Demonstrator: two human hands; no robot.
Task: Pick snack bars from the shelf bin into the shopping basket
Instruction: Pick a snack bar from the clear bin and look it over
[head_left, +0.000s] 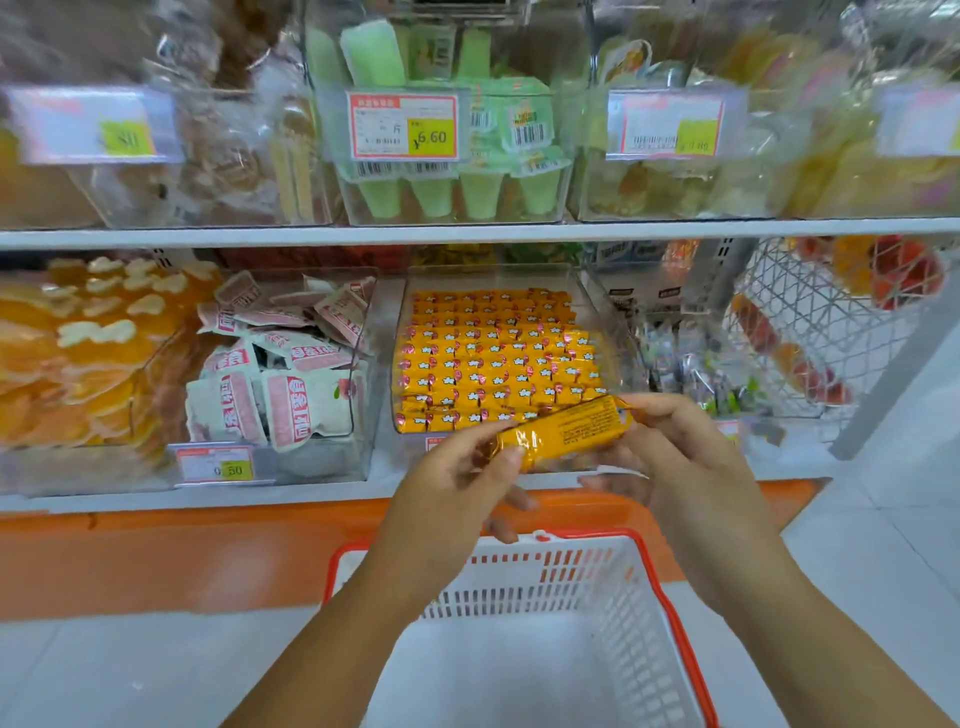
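One orange-wrapped snack bar (563, 430) is held level between both hands, in front of the shelf and above the basket. My left hand (457, 483) pinches its left end. My right hand (675, 452) grips its right end. Behind it a clear shelf bin (605, 317) holds several rows of the same orange snack bars (493, 358). The white shopping basket (675, 618) with a red rim stands on the floor below my hands; its inside looks bare where my arms do not hide it.
A bin of pink-and-white packets (291, 374) sits left of the snack bars, and orange sweets (78, 364) lie further left. A white wire basket (831, 332) hangs at the right. The upper shelf (467, 231) carries green packets (467, 156). An orange base (156, 561) runs under the shelf.
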